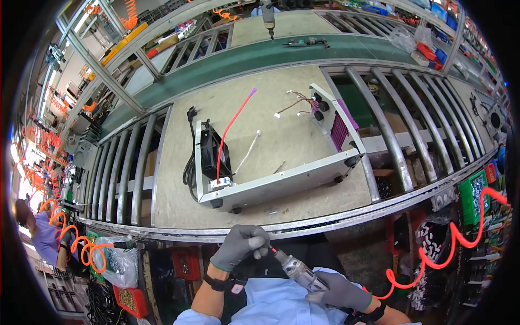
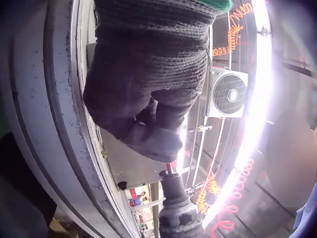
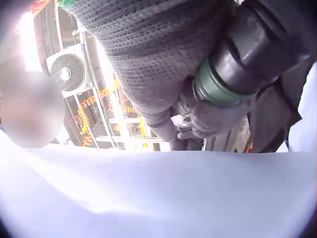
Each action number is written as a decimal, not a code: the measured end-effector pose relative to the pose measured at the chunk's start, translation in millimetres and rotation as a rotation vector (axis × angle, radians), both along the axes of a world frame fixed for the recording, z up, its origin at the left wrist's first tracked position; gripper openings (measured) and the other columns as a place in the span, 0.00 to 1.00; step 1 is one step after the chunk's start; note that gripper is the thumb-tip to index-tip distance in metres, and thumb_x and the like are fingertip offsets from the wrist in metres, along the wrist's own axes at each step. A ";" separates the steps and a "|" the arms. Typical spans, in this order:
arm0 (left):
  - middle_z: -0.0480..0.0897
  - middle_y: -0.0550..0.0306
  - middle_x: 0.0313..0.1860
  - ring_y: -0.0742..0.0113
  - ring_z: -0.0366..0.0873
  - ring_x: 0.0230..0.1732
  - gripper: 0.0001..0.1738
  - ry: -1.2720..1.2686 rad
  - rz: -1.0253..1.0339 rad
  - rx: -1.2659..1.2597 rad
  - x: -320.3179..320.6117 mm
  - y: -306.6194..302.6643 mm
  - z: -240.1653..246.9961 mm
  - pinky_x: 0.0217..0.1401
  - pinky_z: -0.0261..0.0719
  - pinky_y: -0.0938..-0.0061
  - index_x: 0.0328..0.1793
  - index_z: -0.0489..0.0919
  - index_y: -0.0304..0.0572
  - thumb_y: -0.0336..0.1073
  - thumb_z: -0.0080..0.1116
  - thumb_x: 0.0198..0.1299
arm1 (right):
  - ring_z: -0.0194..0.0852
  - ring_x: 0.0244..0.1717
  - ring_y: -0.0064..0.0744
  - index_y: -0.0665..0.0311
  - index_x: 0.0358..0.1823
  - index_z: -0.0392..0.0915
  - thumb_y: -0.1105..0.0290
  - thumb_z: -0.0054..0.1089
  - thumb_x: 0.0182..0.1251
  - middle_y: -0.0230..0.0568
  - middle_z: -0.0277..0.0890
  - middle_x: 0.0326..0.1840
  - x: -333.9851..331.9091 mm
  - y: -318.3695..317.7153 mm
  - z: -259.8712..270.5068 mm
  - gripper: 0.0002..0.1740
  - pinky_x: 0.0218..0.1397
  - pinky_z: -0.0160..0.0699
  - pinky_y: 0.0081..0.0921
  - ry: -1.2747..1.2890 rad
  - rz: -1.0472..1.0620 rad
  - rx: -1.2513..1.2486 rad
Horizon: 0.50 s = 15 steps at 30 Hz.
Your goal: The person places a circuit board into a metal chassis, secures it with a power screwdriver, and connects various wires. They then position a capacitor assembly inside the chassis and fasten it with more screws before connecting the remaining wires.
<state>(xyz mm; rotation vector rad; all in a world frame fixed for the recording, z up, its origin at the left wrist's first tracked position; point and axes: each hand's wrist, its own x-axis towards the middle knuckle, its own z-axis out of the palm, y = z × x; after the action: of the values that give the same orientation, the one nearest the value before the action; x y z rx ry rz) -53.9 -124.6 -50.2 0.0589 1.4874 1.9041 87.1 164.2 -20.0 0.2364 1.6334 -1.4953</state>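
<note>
My right hand (image 1: pixel 340 292), in a grey glove, grips the body of a pneumatic screwdriver (image 1: pixel 299 272), which slants up to the left. My left hand (image 1: pixel 242 248), gloved too, has curled fingers. Its thumb and fingertips pinch at the red tip of the screwdriver bit (image 2: pixel 171 166); any small part between them is hidden. In the right wrist view, the tool's green ring (image 3: pixel 218 87) shows beside the glove. Beyond the hands, a grey metal chassis (image 1: pixel 292 183) lies on the worktop with a black fan (image 1: pixel 216 150) at its left end and a purple finned part (image 1: pixel 341 130) at its right.
Red, white and brown wires stick up from the chassis; a black power cord (image 1: pixel 187 181) lies on its left. Metal rollers (image 1: pixel 398 154) flank the worktop (image 1: pixel 271 76). An orange coiled hose (image 1: pixel 425 260) hangs at right. Another screwdriver (image 1: pixel 268 19) hangs over the green belt (image 1: pixel 233 57).
</note>
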 end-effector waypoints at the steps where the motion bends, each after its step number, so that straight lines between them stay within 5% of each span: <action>1: 0.86 0.55 0.31 0.74 0.82 0.27 0.12 0.007 0.001 0.004 1.0 0.0 0.0 0.31 0.79 0.81 0.45 0.85 0.30 0.35 0.63 0.68 | 0.81 0.38 0.27 0.67 0.58 0.77 0.53 0.80 0.57 0.39 0.81 0.40 -1.8 1.4 0.8 0.35 0.43 0.81 0.29 -0.108 0.012 -0.026; 2: 0.86 0.55 0.31 0.74 0.81 0.27 0.12 0.015 0.003 0.008 1.4 0.6 -0.2 0.31 0.79 0.81 0.45 0.85 0.30 0.36 0.63 0.69 | 0.82 0.39 0.28 0.67 0.59 0.77 0.52 0.80 0.56 0.40 0.82 0.41 -2.7 2.2 1.3 0.36 0.45 0.81 0.30 -0.214 0.025 -0.052; 5: 0.85 0.57 0.30 0.75 0.80 0.26 0.13 -0.019 0.117 -0.192 3.4 16.9 -2.2 0.29 0.77 0.82 0.45 0.85 0.31 0.37 0.62 0.70 | 0.82 0.39 0.28 0.67 0.59 0.77 0.53 0.80 0.55 0.41 0.83 0.41 16.2 -17.6 -3.6 0.35 0.45 0.82 0.31 0.414 -0.181 0.184; 8: 0.84 0.59 0.29 0.78 0.79 0.25 0.15 0.008 0.204 -0.234 6.6 40.2 4.7 0.28 0.75 0.83 0.47 0.85 0.32 0.40 0.62 0.71 | 0.82 0.38 0.27 0.68 0.58 0.77 0.54 0.80 0.55 0.41 0.83 0.40 16.9 -24.2 -9.6 0.35 0.44 0.82 0.30 0.404 -0.255 0.221; 9: 0.85 0.54 0.30 0.72 0.81 0.25 0.14 0.012 0.133 -0.321 3.3 39.3 8.8 0.29 0.77 0.79 0.48 0.86 0.37 0.41 0.63 0.70 | 0.81 0.37 0.26 0.68 0.58 0.77 0.55 0.80 0.55 0.40 0.83 0.39 16.4 -24.6 -11.5 0.34 0.43 0.81 0.30 0.413 -0.257 0.237; 12: 0.86 0.47 0.37 0.58 0.85 0.32 0.13 1.001 0.273 -0.726 -1.9 44.4 -11.4 0.34 0.83 0.67 0.56 0.85 0.39 0.35 0.63 0.68 | 0.82 0.37 0.28 0.68 0.57 0.77 0.54 0.79 0.56 0.41 0.83 0.38 18.0 -22.5 -14.6 0.33 0.43 0.81 0.30 0.401 -0.292 0.270; 13: 0.85 0.45 0.42 0.48 0.86 0.38 0.14 1.172 0.275 -0.942 -4.2 50.4 -2.7 0.40 0.84 0.60 0.57 0.85 0.45 0.35 0.63 0.66 | 0.83 0.38 0.31 0.67 0.57 0.78 0.52 0.78 0.57 0.43 0.83 0.39 17.0 -21.5 -14.3 0.34 0.45 0.82 0.32 0.379 -0.312 0.270; 15: 0.85 0.46 0.43 0.46 0.85 0.38 0.13 1.205 0.202 -1.049 -7.0 51.1 -16.9 0.39 0.83 0.59 0.55 0.85 0.46 0.34 0.64 0.65 | 0.83 0.38 0.33 0.67 0.56 0.78 0.52 0.77 0.57 0.44 0.83 0.39 14.7 -20.0 -16.9 0.33 0.45 0.81 0.32 0.359 -0.342 0.259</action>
<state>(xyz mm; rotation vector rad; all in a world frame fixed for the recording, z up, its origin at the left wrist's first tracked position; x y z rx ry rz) -60.9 -73.4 -67.1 0.6638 3.1965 0.8866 101.8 144.2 -36.9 0.4266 2.1643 -1.6443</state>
